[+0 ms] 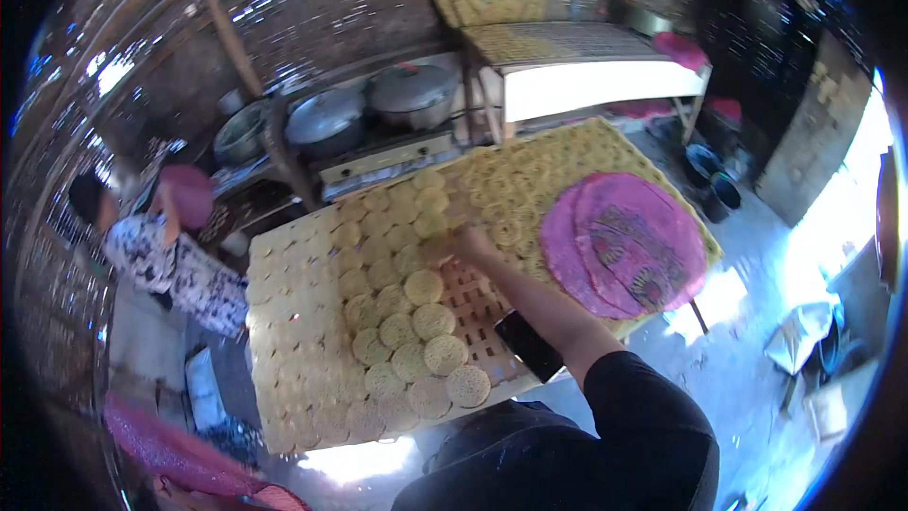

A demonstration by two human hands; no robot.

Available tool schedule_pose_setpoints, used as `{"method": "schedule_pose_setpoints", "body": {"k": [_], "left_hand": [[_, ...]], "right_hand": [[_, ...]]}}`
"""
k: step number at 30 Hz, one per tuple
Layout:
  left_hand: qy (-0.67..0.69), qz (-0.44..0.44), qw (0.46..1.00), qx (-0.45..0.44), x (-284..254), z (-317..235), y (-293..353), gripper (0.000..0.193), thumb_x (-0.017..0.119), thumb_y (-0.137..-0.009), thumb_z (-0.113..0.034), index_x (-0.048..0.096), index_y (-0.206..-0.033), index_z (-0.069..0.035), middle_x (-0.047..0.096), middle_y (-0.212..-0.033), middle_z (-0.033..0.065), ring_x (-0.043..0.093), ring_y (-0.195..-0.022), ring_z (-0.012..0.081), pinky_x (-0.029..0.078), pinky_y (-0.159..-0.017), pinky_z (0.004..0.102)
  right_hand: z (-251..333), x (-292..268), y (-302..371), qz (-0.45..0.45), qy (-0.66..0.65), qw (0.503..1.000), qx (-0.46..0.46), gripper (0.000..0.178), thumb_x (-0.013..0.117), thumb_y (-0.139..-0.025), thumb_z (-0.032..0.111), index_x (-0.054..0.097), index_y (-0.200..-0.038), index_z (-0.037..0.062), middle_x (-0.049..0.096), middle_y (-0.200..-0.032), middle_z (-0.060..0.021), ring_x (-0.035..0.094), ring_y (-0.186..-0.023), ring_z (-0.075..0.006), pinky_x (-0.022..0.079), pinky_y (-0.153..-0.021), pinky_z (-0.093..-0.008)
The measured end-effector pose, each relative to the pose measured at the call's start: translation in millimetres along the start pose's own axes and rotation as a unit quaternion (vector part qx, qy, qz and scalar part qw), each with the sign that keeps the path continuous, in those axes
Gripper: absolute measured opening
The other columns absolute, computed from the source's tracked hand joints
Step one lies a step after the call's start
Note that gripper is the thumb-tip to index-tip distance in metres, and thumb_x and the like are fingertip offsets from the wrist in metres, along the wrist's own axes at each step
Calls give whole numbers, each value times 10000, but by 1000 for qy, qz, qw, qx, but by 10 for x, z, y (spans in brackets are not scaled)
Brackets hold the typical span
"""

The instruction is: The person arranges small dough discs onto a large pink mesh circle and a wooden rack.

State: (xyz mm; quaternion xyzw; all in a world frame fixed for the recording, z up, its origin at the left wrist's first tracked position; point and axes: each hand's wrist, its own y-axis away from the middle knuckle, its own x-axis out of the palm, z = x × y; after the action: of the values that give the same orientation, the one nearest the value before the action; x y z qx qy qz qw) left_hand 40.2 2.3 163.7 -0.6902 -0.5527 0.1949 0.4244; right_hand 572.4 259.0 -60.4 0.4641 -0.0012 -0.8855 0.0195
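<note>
My right arm reaches over a woven-slat table [492, 341], and my right hand [463, 244] is low among pale yellow, lacy round discs laid in rows. Motion blur hides its fingers, so what it holds, if anything, does not show. Nearest to it are one disc [423, 287] toward me and more discs [432, 201] beyond. Looser ring-shaped strands [511, 180] cover the table's far right part. Next to my forearm a black phone [528, 344] lies near the table's near edge. My left hand is out of view.
Pink round sheets with a dark pattern [615, 244] lie on the table's right side. Lidded pots [411, 95] stand on a stove behind. At the left, another person [175, 260] holds a pink round thing [186, 196]. Buckets [722, 197] stand on the floor at right.
</note>
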Motion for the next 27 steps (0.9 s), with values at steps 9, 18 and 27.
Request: {"method": "schedule_pose_setpoints", "body": {"k": [9,18,27], "left_hand": [[1,77,997,10,1020,-95,434,361,408,-942,-338,536,-1051,-18,533,-1060,156,525,-949,277,409,-862,403],[361,450,817,-15,2193,-2178,2601,205,522,-901,-135,475,-1056,-9,510,-1013,106,544,-906,216,457,-812,333],[374,634,651,186,2404,-4556,5793,168,545,-861,-164,452,-941,-48,568,-728,194,583,-661,396,475,-590,486]], "right_hand": [[74,-1029,1439,-363,0,928,79,437,652,-804,292,562,-1139,27,543,-1139,-229,533,-1050,-388,433,-898,-450],[-2056,-1483,4255,-535,-10,766,357,350,684,-780,198,596,-1089,59,528,-1072,-230,546,-997,-379,475,-816,-423],[-2603,-1416,6340,-513,-73,767,379,239,661,-802,103,625,-1028,34,539,-1041,-151,590,-922,-255,527,-703,-310]]}}
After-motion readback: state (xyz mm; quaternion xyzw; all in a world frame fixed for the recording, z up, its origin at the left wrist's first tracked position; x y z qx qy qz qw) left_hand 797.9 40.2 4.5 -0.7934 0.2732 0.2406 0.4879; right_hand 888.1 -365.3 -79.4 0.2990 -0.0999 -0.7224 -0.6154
